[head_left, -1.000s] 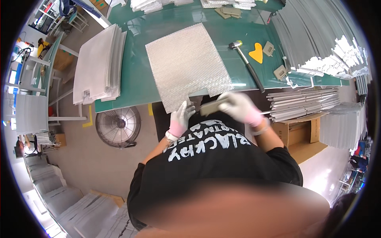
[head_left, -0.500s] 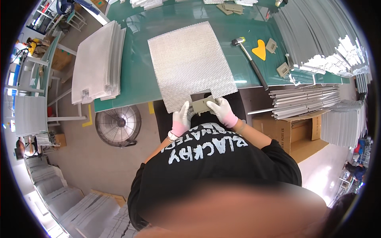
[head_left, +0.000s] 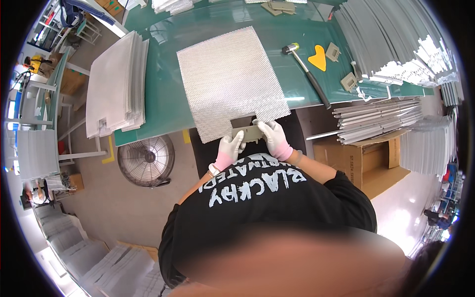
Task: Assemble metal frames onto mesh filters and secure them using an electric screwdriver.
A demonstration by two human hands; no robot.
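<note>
A silvery metal mesh sheet [head_left: 230, 74] lies on the green table [head_left: 166, 106], its near edge with a rectangular cutout hanging past the table edge. A small grey-beige plastic piece [head_left: 250, 133] sits at that cutout; whether it is seated in the mesh cannot be told. My left hand [head_left: 230, 148], in a white glove with a pink cuff, grips the piece's left end, thumb on top. Gloved alike, my right hand [head_left: 272, 138] closes on its right end, close to the mesh corner. The fingertips underneath are hidden.
Right of the sheet lie a hammer [head_left: 309, 76], a yellow heart-shaped piece [head_left: 317, 58] and plastic pieces [head_left: 333, 52]. Mesh sheets [head_left: 116, 81] are stacked at left, grey strips [head_left: 391, 39] at far right. A fan [head_left: 147, 158] and a cardboard box [head_left: 346, 161] stand below the table.
The plastic piece has tilted, so less of its face shows. My right thumb has shifted from its face toward the right end. The whole view has shifted slightly.
</note>
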